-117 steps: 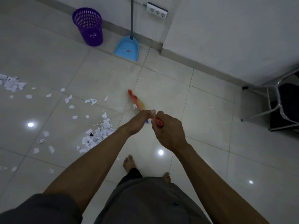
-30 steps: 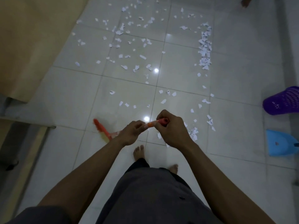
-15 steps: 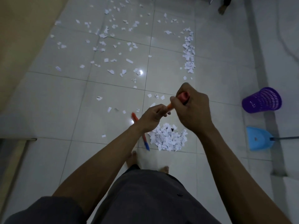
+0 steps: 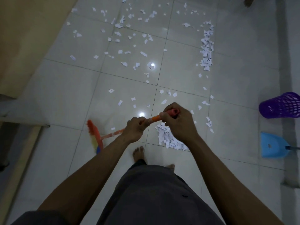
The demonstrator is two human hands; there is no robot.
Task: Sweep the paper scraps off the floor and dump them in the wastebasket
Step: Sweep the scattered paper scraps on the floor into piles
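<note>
I hold an orange broom by its handle with both hands. My right hand grips the top end and my left hand grips just below it. The broom head, blurred by motion, is low at the left on the floor. A swept pile of white paper scraps lies under my right hand. Several loose scraps dot the tiles ahead, and a swept row of scraps runs along the right. The purple wastebasket stands at the far right.
A blue dustpan lies on the floor below the wastebasket. A beige wall or panel fills the upper left, with a dark frame edge beneath it. My bare feet stand just behind the pile. Another person's foot shows at the top right.
The broom head has swung from beside the pile out to the left. My hands have dropped lower in view. The pile near my feet formed within the last second.
</note>
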